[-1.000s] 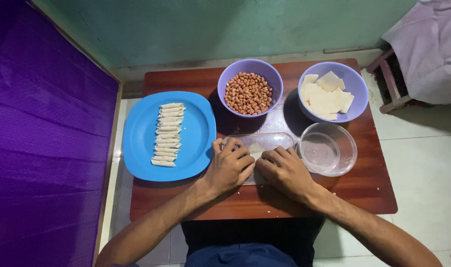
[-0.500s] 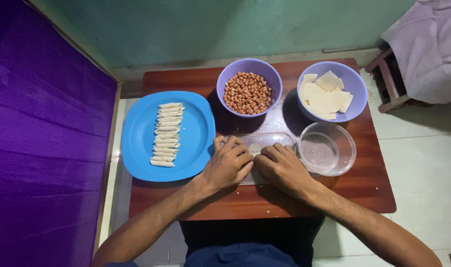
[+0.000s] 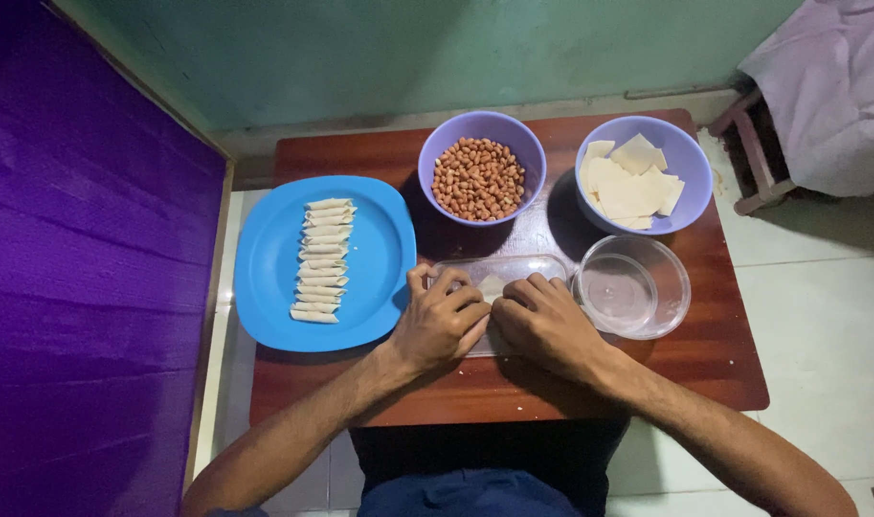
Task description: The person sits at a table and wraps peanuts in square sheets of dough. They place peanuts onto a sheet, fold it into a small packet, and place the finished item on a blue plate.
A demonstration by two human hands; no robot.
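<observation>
A pale wrapper point(image 3: 493, 285) is being pinched and apparently rolled on the clear tray point(image 3: 499, 265) between the curled fingers of the left hand point(image 3: 440, 321) and right hand point(image 3: 547, 323), a finished roll likely being owed next to the blue plate point(image 3: 265, 258).

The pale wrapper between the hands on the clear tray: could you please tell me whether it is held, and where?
Both the left hand and right hand press fingertips on the pale wrapper over the clear tray; an actual grip cannot be told.
</observation>
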